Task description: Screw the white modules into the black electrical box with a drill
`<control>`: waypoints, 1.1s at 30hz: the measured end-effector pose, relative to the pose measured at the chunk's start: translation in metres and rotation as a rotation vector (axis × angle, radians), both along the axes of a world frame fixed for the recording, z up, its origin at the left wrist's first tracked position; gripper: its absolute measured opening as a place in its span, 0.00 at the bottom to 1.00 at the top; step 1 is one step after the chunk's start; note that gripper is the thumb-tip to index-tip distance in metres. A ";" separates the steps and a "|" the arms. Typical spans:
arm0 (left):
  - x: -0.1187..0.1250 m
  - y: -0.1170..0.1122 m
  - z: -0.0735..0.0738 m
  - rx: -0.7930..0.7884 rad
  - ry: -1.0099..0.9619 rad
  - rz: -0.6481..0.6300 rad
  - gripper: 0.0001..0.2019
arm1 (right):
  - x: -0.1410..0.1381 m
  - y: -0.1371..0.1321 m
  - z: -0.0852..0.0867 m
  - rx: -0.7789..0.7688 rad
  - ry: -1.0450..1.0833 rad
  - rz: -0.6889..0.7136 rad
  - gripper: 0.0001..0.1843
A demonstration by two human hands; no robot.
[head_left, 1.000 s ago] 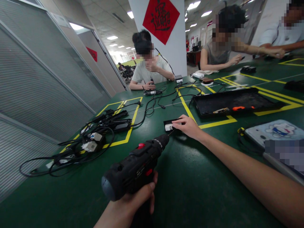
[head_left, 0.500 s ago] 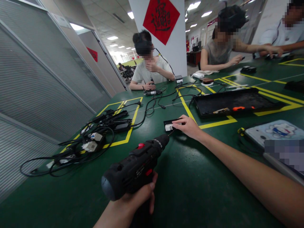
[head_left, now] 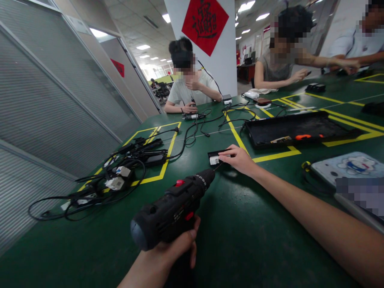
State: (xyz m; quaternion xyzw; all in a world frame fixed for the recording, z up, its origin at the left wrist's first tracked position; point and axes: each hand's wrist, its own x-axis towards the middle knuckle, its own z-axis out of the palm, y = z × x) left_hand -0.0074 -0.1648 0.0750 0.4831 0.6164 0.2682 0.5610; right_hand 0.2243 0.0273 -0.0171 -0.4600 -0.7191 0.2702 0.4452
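It looked like an electronics assembly workshop. People sat around a long green table (head_left: 240, 240) marked with yellow tape, strewn with tangled cables (head_left: 120, 176) and a parts tray (head_left: 300, 130). Fluorescent ceiling lights ran beyond.

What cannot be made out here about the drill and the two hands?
Head view only.
1. Bit of the drill: too thin and dark; contact with the small black part is unclear.
2. The right hand covers that part's near end, so grip or mere press is unclear.
3. Drill handle: hidden by the left hand, cut by the bottom edge.
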 end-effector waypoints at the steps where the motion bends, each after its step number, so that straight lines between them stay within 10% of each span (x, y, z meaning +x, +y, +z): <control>1: 0.000 0.000 0.000 0.007 -0.004 0.001 0.19 | 0.000 0.000 0.000 -0.001 -0.002 0.002 0.13; 33: -0.001 0.003 0.003 -0.010 -0.041 -0.100 0.13 | 0.005 0.006 -0.006 0.042 -0.009 0.045 0.14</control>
